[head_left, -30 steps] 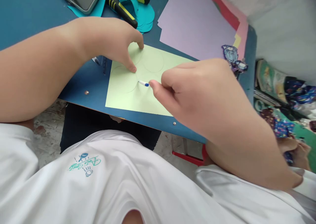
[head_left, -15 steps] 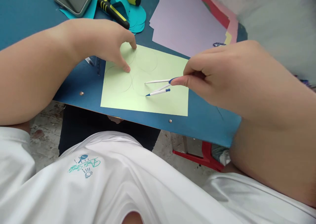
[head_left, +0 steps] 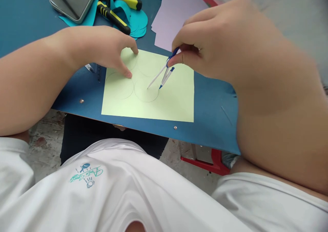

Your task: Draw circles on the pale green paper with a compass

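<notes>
A pale green sheet of paper (head_left: 176, 102) lies on the blue table with several pencilled circles on it. My left hand (head_left: 112, 47) rests on the sheet's upper left, thumb and fingers spread apart, pressing on the paper. Pinched at its top in my right hand (head_left: 205, 41) is a white and blue drawing compass (head_left: 166, 75). One compass leg stands inside the lower middle circle, and the blue-tipped leg touches that circle's right side. The compass leans, its top toward the upper right.
Behind the sheet are a phone (head_left: 74, 1), a black and yellow utility knife (head_left: 114, 17), a second yellow and black tool (head_left: 129, 2) and cut turquoise paper (head_left: 139, 22). Lilac sheets (head_left: 166, 20) lie farther right. A clear ruler (head_left: 98, 71) sits left, partly under my forearm.
My right hand has moved up and left, swinging the compass's blue-tipped leg from the circle's bottom round to its right side. The pencil line has grown along that arc. My left hand stays on the paper.
</notes>
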`<state>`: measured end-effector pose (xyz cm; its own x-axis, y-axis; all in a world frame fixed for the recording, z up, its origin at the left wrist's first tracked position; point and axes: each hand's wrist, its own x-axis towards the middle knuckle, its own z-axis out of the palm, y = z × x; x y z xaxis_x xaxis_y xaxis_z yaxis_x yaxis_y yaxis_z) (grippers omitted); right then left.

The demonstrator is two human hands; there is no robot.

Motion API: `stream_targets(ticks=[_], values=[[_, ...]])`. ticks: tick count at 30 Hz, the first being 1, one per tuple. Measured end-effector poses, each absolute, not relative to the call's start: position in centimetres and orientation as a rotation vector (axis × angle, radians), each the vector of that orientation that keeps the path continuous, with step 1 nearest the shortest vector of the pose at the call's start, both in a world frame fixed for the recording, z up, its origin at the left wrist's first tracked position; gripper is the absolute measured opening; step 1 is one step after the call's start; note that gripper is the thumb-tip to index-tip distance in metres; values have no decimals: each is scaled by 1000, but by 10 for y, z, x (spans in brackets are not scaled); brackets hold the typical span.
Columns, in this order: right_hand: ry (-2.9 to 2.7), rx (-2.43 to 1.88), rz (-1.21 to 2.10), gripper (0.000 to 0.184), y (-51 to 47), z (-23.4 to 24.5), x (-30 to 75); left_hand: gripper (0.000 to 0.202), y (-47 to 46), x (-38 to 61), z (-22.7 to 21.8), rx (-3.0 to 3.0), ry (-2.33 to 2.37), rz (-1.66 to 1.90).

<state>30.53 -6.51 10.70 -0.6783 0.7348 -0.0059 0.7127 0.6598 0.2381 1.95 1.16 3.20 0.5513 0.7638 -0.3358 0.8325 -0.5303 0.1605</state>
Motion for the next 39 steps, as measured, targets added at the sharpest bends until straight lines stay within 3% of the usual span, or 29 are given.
stream_targets(ticks=[17,22,36,39], values=[[2886,1154,94,41,-103,108,265,104,2,21,44,2454,1296,-295],[2925,1148,131,39,-107,107,274,102,4,21,42,2465,1300,-290],[3177,1165,-302,30,-104,103,287,109,8,19,37,2467,1310,-291],[3068,1411,-377,25,-100,109,271,110,8,19,38,2481,1304,-292]])
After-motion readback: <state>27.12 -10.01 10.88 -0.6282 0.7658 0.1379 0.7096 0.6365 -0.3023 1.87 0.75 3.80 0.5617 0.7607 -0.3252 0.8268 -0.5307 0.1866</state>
